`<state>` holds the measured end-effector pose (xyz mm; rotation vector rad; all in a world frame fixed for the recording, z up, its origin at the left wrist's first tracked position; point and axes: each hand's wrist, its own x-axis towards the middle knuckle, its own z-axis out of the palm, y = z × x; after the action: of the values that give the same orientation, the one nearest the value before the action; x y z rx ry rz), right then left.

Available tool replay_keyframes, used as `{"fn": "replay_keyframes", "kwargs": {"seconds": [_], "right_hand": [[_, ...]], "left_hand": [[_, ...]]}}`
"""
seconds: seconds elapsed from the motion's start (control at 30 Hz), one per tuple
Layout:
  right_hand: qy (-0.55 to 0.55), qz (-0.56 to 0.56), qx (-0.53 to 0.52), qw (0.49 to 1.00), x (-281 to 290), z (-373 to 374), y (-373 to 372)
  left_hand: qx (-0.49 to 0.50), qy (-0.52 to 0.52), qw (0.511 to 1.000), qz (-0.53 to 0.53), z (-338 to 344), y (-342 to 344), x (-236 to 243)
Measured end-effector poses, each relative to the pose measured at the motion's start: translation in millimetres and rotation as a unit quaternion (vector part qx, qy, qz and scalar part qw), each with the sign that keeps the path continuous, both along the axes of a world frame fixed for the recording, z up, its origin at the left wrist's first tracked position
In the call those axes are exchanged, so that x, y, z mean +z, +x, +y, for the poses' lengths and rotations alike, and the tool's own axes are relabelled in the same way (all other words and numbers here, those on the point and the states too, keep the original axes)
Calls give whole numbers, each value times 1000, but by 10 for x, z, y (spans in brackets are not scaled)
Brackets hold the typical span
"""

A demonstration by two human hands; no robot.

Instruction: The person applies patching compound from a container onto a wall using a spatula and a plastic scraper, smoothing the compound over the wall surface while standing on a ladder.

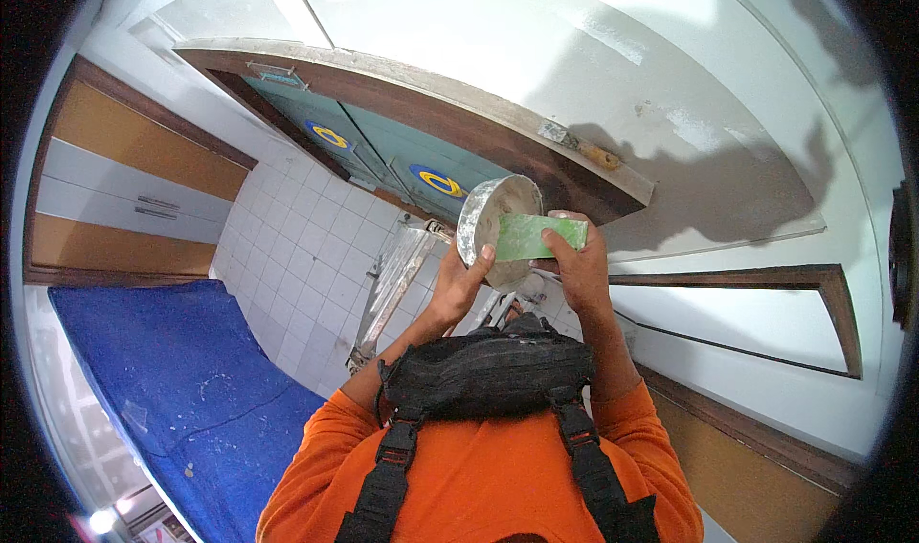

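My left hand [458, 282] grips the near left side of a round bowl [470, 221], its thumb over the rim. The bowl is tilted, and whitish smears coat its wall and inside. In my right hand [583, 267] is a flat green spreader [522, 237], pinched with the thumb on its upper face. The spreader lies across the bowl's mouth and has pale residue on it. Whether its far edge touches the bowl's inside I cannot tell. The fingers beneath the spreader are mostly hidden.
A scraper with a wooden handle [595, 153] rests on the ledge above the brown door frame [479, 112]. Below me stands a paint-spotted ladder [394, 289] on white floor tiles [287, 246]. A blue sheet [182, 371] covers something at the left. Ahead rises a patched wall [670, 179].
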<state>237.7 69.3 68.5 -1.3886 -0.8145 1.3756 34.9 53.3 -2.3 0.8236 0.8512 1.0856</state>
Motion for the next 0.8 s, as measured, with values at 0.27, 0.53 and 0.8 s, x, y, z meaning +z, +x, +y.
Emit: {"fn": "replay_keyframes", "kwargs": {"seconds": [0.27, 0.53, 0.8], "right_hand": [[1, 72, -5, 997, -198, -15, -40], [-44, 242, -25, 969, -323, -41, 148], [36, 252, 39, 966, -61, -215, 378]], "left_hand": [[9, 18, 1000, -16, -2, 19, 56], [38, -52, 984, -165, -74, -85, 67], [-13, -53, 979, -196, 197, -88, 255]]}}
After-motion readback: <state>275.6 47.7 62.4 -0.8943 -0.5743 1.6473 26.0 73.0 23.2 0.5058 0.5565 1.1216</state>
